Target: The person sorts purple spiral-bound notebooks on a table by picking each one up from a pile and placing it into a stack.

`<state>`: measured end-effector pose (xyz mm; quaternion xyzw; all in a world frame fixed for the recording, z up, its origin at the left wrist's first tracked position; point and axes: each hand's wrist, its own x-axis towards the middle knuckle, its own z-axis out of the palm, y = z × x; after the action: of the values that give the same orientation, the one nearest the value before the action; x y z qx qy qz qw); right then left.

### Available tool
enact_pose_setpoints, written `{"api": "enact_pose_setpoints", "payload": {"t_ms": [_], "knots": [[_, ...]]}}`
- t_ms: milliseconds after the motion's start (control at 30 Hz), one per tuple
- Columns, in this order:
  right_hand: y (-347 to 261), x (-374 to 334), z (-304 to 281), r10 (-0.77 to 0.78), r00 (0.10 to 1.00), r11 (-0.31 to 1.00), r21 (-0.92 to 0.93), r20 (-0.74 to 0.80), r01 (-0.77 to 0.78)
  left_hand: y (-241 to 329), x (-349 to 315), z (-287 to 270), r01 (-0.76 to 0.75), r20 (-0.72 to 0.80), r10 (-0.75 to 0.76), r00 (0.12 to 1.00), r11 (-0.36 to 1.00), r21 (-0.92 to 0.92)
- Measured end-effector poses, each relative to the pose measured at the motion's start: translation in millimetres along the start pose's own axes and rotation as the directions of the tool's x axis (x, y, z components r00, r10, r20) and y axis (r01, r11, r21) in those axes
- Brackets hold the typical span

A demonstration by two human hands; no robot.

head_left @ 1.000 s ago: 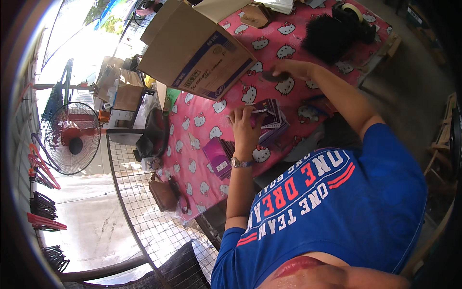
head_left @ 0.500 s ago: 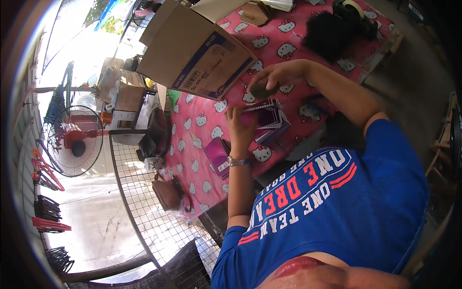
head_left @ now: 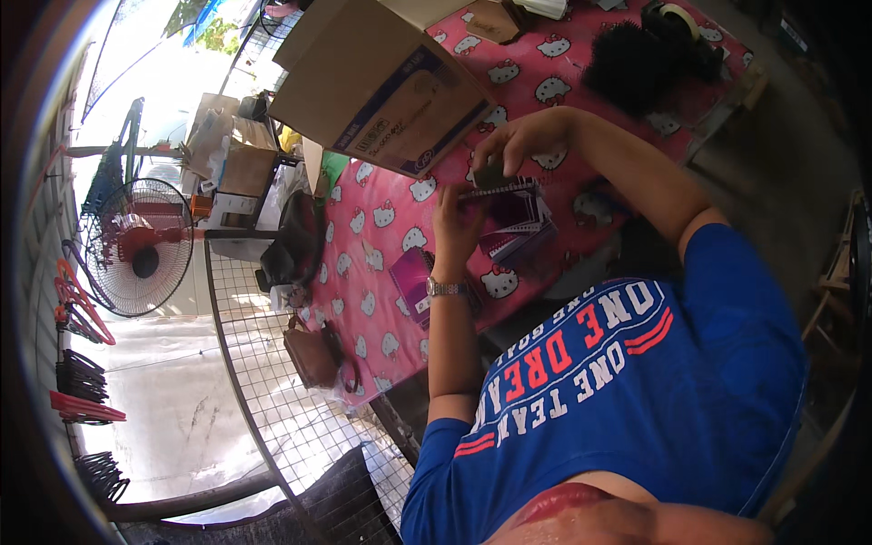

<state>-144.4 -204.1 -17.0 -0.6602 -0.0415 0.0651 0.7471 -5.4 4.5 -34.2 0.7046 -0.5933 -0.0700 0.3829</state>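
A purple spiral-bound notebook point(head_left: 516, 209) lies over other purple notebooks point(head_left: 531, 243) at the table's near side. My left hand point(head_left: 457, 227), with a watch on its wrist, grips that notebook's left side. Above its spiral edge, my right hand point(head_left: 522, 145) holds a small dark olive-green pad point(head_left: 490, 175); its exact kind is hard to make out. More purple notebooks point(head_left: 413, 280) rest to the left, partly behind my left wrist.
The table wears a pink cat-print cover point(head_left: 372, 263). A large cardboard box point(head_left: 391, 91) stands at the far side, with a black bristly thing point(head_left: 627, 68) at the far right. A brown bag point(head_left: 311, 352) sits at the left edge, near a wire grid point(head_left: 263, 363) and a fan point(head_left: 141, 245).
The pad in my right hand has tilted more upright, close to the spiral edge. My left hand stays at the notebook. The whole view has shifted slightly.
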Motion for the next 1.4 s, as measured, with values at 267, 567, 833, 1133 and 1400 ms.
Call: {"api": "enact_pose_setpoints", "payload": {"t_ms": [267,567,833,1133,1400], "knots": [[55,-5,-39,-0.005,0.936,0.895,-0.418,-0.353,-0.153,9,6,-1,0.076,0.031,-0.074,0.997,0.995,-0.067],[160,-103,55,-0.503,0.570,0.278,-0.746,-0.650,-0.605,-1,-28,-3,0.382,-0.149,-0.436,0.887,0.877,-0.291],[118,-111,107,-0.377,0.620,0.509,-0.714,-0.688,-0.481,-3,-26,19,0.210,-0.284,-0.361,0.888,0.869,-0.448],[34,-12,131,-0.637,0.665,0.422,-0.898,-0.390,-0.122,-7,-31,24,0.148,-0.236,-0.384,0.893,0.745,-0.651],[42,-1,129,-0.155,0.817,0.979,-0.197,-0.556,0.051,-12,-37,30,0.103,-0.423,-0.255,0.870,0.931,-0.351]]}}
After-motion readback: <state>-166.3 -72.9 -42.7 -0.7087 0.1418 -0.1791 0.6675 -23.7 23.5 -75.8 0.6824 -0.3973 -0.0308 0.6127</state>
